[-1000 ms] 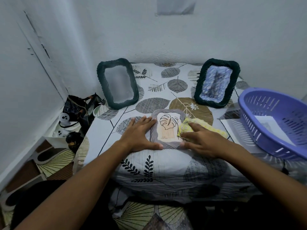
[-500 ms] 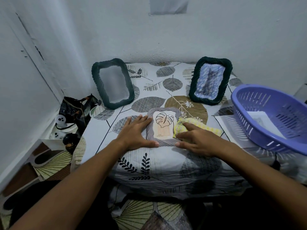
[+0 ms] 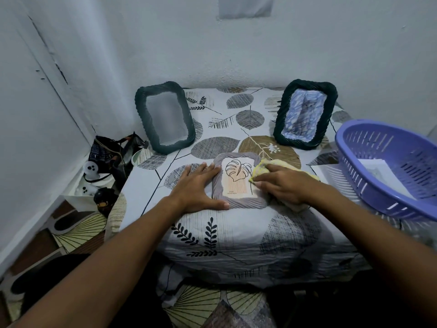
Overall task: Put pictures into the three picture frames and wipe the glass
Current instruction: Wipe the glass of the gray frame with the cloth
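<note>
The step in hand looks to be wiping the glass of the grey frame (image 3: 238, 182), which lies flat near the front edge of the desk (image 3: 236, 235), on its leaf-print cloth. To do it well, the left hand (image 3: 197, 187) should brace the frame as it does here: it lies flat and released, fingers straight against the frame's left border and thumb along its lower edge, holding nothing. The right hand (image 3: 283, 185) presses a yellow cloth (image 3: 260, 169) onto the right side of the glass, fingers bent over the cloth; whether they pinch it or only bear down on it I cannot tell. Strokes ought, I judge, to run across the whole pane with light, even pressure, since the desk's surface looks soft and the frame could rock or slide. The frame has a ribbed, rope-like grey border with rounded corners, and behind its glass sits a pale card with a line-drawn monstera leaf over thin orange stripes. Two dark woven frames stand upright at the back: the left frame (image 3: 165, 118) shows only a blank grey pane, the right frame (image 3: 305, 113) a blue patterned picture.
</note>
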Motion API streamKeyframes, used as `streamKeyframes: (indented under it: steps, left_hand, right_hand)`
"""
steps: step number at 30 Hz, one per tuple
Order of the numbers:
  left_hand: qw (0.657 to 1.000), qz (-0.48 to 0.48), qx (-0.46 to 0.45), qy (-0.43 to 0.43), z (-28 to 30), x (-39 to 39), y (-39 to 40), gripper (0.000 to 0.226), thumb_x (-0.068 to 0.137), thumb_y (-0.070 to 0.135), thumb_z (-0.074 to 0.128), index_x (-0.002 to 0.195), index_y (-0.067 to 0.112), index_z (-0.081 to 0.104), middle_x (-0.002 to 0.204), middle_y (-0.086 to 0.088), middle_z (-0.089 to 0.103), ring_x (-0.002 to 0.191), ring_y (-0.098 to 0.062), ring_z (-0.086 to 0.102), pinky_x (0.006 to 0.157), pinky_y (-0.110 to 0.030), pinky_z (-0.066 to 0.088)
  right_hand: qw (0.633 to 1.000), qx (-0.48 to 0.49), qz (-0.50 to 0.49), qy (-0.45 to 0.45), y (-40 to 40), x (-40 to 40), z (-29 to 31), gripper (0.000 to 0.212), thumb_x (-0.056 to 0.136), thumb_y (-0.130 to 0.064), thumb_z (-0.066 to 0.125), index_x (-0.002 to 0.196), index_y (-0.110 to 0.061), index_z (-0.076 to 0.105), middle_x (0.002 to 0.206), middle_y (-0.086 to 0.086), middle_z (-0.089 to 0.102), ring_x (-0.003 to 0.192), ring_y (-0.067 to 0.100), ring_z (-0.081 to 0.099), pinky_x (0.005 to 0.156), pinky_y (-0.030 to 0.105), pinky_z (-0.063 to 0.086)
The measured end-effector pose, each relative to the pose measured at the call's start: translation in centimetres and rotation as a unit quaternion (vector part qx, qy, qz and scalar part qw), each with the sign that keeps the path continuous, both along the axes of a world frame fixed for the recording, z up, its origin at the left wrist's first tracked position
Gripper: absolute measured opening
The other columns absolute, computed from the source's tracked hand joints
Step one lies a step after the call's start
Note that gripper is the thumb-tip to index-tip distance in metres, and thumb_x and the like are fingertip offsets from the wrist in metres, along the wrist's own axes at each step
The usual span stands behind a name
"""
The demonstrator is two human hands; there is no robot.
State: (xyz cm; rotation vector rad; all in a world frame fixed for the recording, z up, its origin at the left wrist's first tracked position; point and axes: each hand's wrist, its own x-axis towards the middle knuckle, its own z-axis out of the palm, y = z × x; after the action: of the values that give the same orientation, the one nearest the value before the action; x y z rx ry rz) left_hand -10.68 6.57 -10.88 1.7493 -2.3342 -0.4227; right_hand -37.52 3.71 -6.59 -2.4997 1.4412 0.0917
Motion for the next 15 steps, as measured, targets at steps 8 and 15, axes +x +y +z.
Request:
streamKeyframes:
  steps: [8, 15]
  left_hand:
    - [1.000, 0.000, 0.000, 0.004, 0.1, 0.0, 0.1, 0.125, 0.046, 0.092, 0.042, 0.152, 0.031, 0.014, 0.160, 0.003, 0.013, 0.147, -0.012, 0.004, 0.120, -0.042, -0.007]
    - [1.000, -0.001, -0.003, 0.001, 0.0, 0.1, 0.1, 0.124, 0.047, 0.092, 0.043, 0.152, 0.031, 0.013, 0.160, 0.002, 0.013, 0.147, -0.013, 0.005, 0.119, -0.042, -0.007]
  right_hand:
    - [0.999, 0.013, -0.034, 0.021, -5.2, 1.9, 0.9, 0.052, 0.098, -0.059, 0.023, 0.137, -0.036, 0.048, 0.154, 0.007, 0.031, 0.137, 0.030, 0.035, 0.108, 0.042, 0.031]
    - [0.998, 0.006, -0.043, 0.050, -7.4, 2.4, 0.8, 0.069, 0.091, -0.070, 0.023, 0.118, -0.022, 0.064, 0.143, 0.007, 0.047, 0.118, 0.028, 0.053, 0.091, 0.038, 0.044]
